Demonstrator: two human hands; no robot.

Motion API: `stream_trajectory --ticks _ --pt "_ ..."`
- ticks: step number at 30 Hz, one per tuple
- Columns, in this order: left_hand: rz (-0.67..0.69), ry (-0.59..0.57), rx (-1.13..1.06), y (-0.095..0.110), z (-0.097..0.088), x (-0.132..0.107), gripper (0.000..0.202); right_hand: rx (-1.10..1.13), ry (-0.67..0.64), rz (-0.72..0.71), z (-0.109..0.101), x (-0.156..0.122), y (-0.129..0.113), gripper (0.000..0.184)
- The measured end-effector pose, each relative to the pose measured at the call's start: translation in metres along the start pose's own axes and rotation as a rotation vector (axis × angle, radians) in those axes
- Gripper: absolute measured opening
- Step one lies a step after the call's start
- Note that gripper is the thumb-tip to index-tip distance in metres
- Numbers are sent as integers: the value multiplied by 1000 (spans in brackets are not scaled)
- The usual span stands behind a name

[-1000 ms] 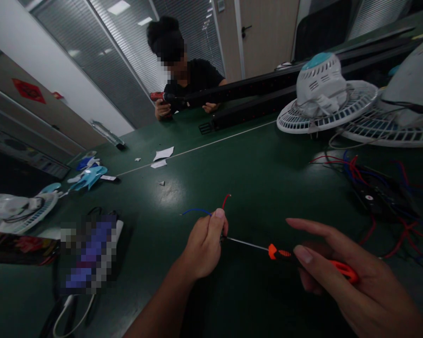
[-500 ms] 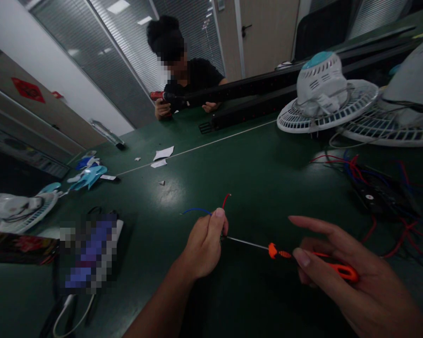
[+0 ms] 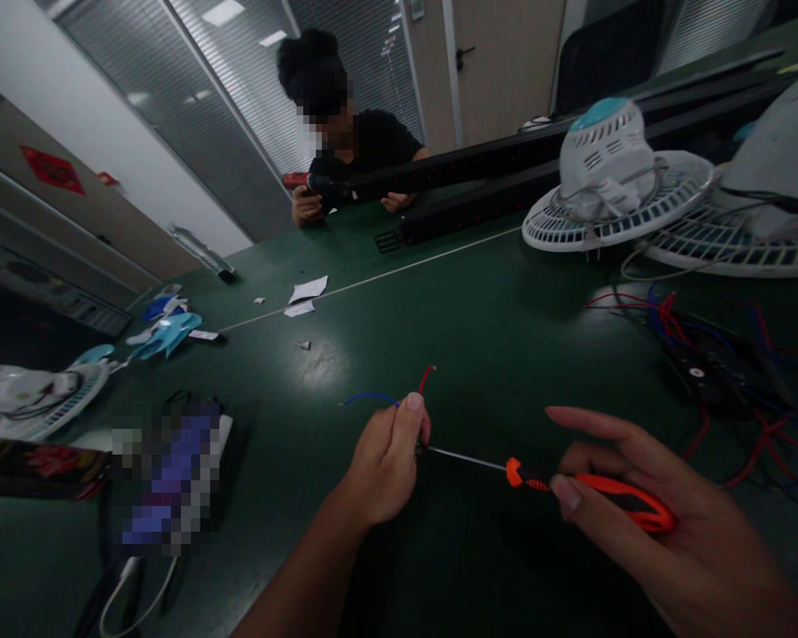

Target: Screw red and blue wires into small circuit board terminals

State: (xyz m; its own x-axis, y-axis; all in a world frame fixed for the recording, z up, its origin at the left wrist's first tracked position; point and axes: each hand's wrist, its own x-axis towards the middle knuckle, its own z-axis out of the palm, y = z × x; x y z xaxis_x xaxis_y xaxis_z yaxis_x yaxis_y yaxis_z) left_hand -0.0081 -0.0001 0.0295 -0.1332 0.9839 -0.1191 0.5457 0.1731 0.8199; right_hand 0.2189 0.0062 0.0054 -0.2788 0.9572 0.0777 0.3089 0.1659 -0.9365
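My left hand point(image 3: 389, 461) is closed around a small part that its fingers mostly hide. From that grip a red wire point(image 3: 426, 379) sticks up and a blue wire point(image 3: 371, 395) bends out to the left. My right hand point(image 3: 638, 505) holds an orange and black screwdriver point(image 3: 621, 498) by its handle, between thumb and curled fingers, with the index finger stretched out. The screwdriver's thin metal shaft points left, and its tip meets the part at my left hand; the exact contact is hidden.
White fans point(image 3: 605, 177) lie face down at the right, near a black board point(image 3: 711, 359) with red and blue wires. A phone-like object point(image 3: 173, 478) with a cable is at left. Across the green table point(image 3: 452, 310), a person holds a red drill point(image 3: 299, 181) against black bars point(image 3: 479, 168).
The screwdriver handle has turned about its axis in my right hand, showing more orange. My right thumb has shifted slightly. My left hand and the wires stay in place.
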Motion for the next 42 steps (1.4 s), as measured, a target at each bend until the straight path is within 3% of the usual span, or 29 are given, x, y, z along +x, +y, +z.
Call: stream_trajectory --ticks 13,20,29,42 --pt "-5 -3 1 0 1 -1 50 158 -34 57 2 -2 0 32" --pt "4 2 -1 -2 1 -1 50 153 -52 259 1 0 0 49" --pt "2 4 16 -1 0 -2 49 51 -67 108 1 0 -5 47" --pt "-3 9 52 1 1 -1 50 38 -38 115 1 -1 -8 43"
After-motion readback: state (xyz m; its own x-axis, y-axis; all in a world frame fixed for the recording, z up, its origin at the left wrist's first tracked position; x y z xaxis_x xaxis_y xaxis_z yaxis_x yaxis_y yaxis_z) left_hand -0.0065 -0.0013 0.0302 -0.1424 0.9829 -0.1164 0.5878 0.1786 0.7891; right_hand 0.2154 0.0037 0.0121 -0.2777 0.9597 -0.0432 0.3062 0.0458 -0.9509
